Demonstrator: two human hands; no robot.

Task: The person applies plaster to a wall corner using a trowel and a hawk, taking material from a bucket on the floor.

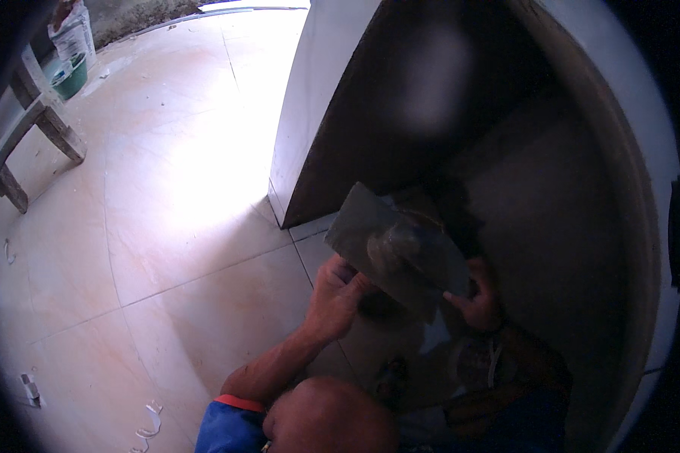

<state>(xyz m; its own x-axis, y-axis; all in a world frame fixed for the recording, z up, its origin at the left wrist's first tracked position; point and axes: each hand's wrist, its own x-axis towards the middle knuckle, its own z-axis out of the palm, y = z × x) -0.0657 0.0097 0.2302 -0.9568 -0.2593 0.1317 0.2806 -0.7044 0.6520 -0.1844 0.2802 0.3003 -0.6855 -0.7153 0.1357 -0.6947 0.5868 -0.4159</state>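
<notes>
A flat grey tile piece [345,226] is tilted between my two hands, with a lumpy brownish smear, perhaps mortar, across the middle of its upper face. My left hand [335,298] pinches its lower left edge, thumb along the rim. At the right edge my right hand [477,298] is closed on the same piece, its thumb on the near corner and its other fingers in shadow. The piece is held in front of the opening of a dark recess [551,196]. What lies beneath it is mostly hidden by shadow.
A white-faced wall end [313,98] stands just beyond my left hand, beside the recess. Pale floor tiles [174,279] spread leftward. Far left are a rough wooden stand [57,132], a green bucket [69,78] and a white sack [74,36]. White scraps [153,419] lie lower left.
</notes>
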